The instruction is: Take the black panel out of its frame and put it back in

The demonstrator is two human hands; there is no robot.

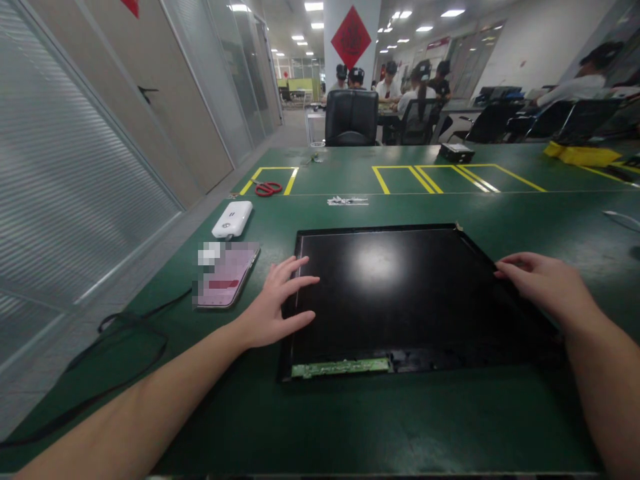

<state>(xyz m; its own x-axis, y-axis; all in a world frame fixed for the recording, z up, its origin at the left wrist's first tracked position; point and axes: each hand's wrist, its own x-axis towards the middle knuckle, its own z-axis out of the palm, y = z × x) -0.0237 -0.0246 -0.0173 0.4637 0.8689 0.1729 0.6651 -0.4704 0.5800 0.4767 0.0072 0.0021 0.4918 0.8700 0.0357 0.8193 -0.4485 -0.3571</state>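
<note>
A black LCD screen panel (pixel 390 293) lies flat on the green table (pixel 400 427), with a ceiling light mirrored in its glass. Along its near left edge runs a narrow green circuit board (pixel 340 367). My left hand (pixel 283 303) rests over the panel's left edge, fingers spread and pointing across the glass. At the right edge, my right hand (pixel 545 283) is closed, thumb and index finger pinching the black rim. Its other fingers are curled and partly hidden. A small pale tab (pixel 459 227) shows at the far right corner.
Left of the panel lie a phone (pixel 227 277), a white power bank (pixel 233 219) and a black cable (pixel 135 320). Beyond are red-handled scissors (pixel 269 189), white scraps (pixel 347 200) and a small black box (pixel 456 153). Several people sit past an office chair (pixel 351 117).
</note>
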